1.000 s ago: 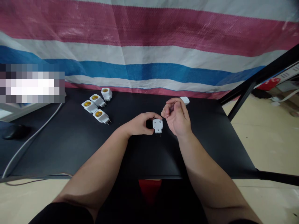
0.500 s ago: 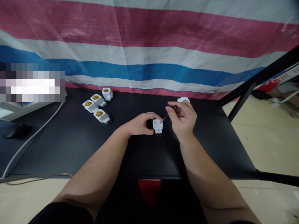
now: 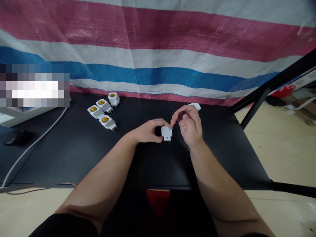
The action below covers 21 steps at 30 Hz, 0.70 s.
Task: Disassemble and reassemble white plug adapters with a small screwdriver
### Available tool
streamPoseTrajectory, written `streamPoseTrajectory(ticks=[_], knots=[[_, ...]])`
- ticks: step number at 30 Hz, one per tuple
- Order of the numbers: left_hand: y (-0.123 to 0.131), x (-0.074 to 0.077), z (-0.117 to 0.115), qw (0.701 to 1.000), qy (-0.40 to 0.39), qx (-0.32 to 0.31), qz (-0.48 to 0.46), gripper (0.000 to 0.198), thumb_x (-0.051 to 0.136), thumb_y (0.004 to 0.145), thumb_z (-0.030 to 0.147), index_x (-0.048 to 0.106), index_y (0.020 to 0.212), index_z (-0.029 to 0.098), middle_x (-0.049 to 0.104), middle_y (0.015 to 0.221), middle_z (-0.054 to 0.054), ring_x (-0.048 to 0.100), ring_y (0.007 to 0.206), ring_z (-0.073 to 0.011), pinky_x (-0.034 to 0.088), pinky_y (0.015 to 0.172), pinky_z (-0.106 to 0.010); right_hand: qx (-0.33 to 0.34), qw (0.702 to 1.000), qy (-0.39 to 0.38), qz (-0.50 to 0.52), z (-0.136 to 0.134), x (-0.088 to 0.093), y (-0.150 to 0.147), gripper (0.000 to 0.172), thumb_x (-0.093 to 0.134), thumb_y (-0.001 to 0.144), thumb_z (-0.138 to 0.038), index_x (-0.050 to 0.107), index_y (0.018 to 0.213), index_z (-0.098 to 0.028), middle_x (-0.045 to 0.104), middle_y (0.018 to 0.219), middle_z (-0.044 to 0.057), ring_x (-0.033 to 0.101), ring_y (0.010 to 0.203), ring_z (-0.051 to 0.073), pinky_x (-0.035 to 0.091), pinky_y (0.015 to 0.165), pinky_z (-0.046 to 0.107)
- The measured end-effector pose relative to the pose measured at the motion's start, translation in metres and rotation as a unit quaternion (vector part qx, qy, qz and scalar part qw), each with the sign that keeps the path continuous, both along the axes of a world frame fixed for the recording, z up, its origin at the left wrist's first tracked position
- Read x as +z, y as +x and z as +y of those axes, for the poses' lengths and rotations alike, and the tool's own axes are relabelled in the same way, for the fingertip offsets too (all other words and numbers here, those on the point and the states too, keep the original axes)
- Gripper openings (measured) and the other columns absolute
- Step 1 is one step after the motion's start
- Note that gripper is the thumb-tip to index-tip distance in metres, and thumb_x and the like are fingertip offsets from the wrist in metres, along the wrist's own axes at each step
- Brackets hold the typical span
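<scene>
My left hand [image 3: 148, 131] grips a white plug adapter [image 3: 167, 133] from the left, its metal prongs pointing toward me. My right hand [image 3: 190, 126] is shut on a small screwdriver [image 3: 182, 115], and its fingers hide most of the tool. The screwdriver's tip is at the adapter's upper corner, though I cannot tell whether it touches. Just beyond my right hand, a white plastic piece [image 3: 196, 106] lies on the table. Farther left stand several white lamp socket adapters with yellow centres, the nearest one [image 3: 106, 122] well away from my hands.
All of this sits on a black tabletop [image 3: 209, 158], backed by a striped woven tarp [image 3: 158, 56]. A grey cable [image 3: 34, 146] and a computer mouse [image 3: 17, 137] lie at the left. A black metal frame [image 3: 254, 107] stands at the right.
My right hand has moved left toward the adapter, and its fingers now cover the screwdriver shaft that showed before. My left hand and the adapter have not visibly moved.
</scene>
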<state>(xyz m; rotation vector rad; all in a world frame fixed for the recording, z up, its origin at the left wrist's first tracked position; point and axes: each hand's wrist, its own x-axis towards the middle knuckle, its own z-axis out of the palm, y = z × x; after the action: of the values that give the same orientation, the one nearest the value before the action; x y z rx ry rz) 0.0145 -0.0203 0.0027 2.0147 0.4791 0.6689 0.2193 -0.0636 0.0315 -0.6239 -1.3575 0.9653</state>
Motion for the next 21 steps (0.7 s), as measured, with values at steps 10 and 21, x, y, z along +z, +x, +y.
streamPoseTrajectory(ticks=[10, 21], knots=[[-0.001, 0.002, -0.002, 1.000, -0.015, 0.006, 0.011, 0.062, 0.073, 0.073, 0.009, 0.073, 0.133, 0.022, 0.073, 0.128, -0.009, 0.069, 0.118, -0.0271, 0.053, 0.104, -0.044, 0.000, 0.996, -0.036, 0.081, 0.009, -0.001, -0.005, 0.026, 0.072, 0.099, -0.049, 0.057, 0.100, -0.029, 0.060, 0.090, -0.001, 0.056, 0.072, 0.014, 0.048, 0.061, 0.030], [-0.001, 0.000, 0.000, 1.000, 0.000, 0.001, 0.000, 0.057, 0.073, 0.072, 0.007, 0.073, 0.127, 0.021, 0.074, 0.125, -0.008, 0.070, 0.112, -0.0247, 0.054, 0.099, -0.039, -0.134, 0.984, 0.079, -0.090, 0.001, -0.005, 0.003, 0.016, 0.080, 0.098, -0.033, 0.080, 0.113, -0.032, 0.070, 0.095, 0.002, 0.071, 0.083, 0.018, 0.061, 0.074, 0.040]])
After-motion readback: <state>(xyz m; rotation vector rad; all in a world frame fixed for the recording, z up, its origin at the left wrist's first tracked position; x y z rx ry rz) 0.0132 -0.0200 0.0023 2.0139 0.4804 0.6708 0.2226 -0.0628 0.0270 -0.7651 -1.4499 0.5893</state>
